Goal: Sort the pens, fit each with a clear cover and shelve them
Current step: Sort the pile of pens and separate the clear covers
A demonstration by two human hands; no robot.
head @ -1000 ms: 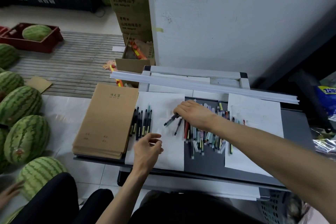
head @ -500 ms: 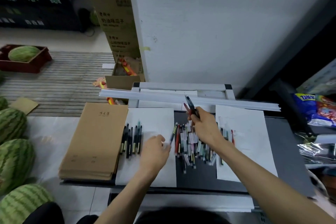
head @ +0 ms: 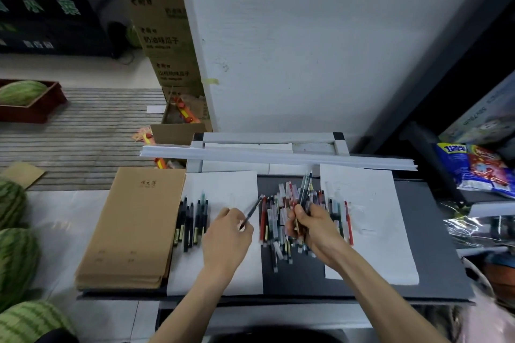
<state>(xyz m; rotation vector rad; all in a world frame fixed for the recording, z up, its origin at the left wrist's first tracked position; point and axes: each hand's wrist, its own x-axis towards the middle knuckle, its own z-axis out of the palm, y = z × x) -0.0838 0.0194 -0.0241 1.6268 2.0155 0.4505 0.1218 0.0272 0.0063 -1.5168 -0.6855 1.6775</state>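
- Left hand [head: 226, 234] pinches one dark pen [head: 250, 213] over the white sheet [head: 223, 189].
- Right hand [head: 312, 227] grips a bunch of pens [head: 304, 193], tips up.
- Unsorted pile [head: 274, 228] on the dark tabletop [head: 434, 245]; sorted dark row [head: 192, 220] beside the brown notebooks [head: 136, 225].
- Pens look light, stiff, smooth, likely to roll; take mid-barrel.

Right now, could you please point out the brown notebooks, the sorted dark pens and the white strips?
brown notebooks [head: 133, 225]: head view, top cover's middle.
sorted dark pens [head: 198, 217]: head view, a middle pen's barrel.
white strips [head: 278, 158]: head view, midway along.
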